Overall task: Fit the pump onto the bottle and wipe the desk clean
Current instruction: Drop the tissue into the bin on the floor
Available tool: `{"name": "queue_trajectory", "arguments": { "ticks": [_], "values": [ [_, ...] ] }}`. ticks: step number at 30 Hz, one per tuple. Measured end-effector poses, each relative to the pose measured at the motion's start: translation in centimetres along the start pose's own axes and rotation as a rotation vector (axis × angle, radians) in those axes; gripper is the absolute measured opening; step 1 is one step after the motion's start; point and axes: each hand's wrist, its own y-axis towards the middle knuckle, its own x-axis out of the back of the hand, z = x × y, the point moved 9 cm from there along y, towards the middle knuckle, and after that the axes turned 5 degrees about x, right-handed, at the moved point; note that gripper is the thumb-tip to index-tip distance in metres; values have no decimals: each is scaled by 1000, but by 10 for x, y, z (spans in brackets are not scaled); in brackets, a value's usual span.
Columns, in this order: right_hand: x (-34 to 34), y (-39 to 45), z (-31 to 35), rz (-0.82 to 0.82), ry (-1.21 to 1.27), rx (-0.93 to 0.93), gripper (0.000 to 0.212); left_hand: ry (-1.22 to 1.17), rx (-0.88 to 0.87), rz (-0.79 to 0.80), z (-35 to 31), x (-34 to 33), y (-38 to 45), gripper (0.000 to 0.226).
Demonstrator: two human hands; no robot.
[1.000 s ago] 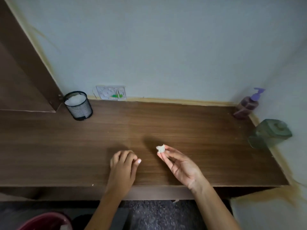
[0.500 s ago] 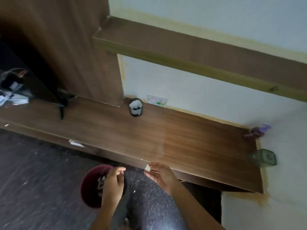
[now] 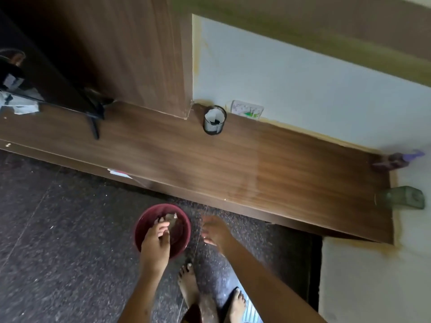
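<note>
The brown bottle with its purple pump (image 3: 396, 160) stands at the far right back corner of the wooden desk (image 3: 256, 166), blurred. On the floor in front of the desk sits a maroon bin (image 3: 149, 220) with crumpled pale scraps (image 3: 173, 219) inside. My left hand (image 3: 155, 241) hangs over the bin, its fingers loosely curled and pointing down at the scraps. To the right of the bin, my right hand (image 3: 215, 231) is blurred, and no scrap shows in its fingers.
A black mesh cup (image 3: 214, 124) holding white paper stands at the desk's back, beside a wall socket (image 3: 247, 109). A green container (image 3: 404, 197) sits at the desk's right end. A dark screen on a stand (image 3: 70, 89) is at the left. My feet (image 3: 189, 285) are on the speckled floor.
The view swung down and left from the desk to the floor. Both hands dropped below the desk edge, the left over the bin. The white scrap my right hand pinched no longer shows there.
</note>
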Motion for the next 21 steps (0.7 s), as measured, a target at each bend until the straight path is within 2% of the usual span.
{"name": "queue_trajectory", "arguments": {
  "ticks": [2,5,9,12,14,21],
  "values": [
    [12,8,-12,-18,-46,-18,16,13,-18,37,-4,-13,2,21],
    [34,13,-23,-29,11,-10,18,29,-56,65,-19,-35,3,19],
    [83,12,-21,-97,201,-9,20,49,-132,154,-58,-83,-7,21],
    [125,13,-14,-120,429,-7,31,65,-185,214,-94,-123,-16,22],
    [157,15,-9,-125,536,27,35,55,-200,240,-119,-153,-23,22],
    [315,14,10,-364,540,173,22,52,-302,380,-199,-274,-49,20]
  ]
}}
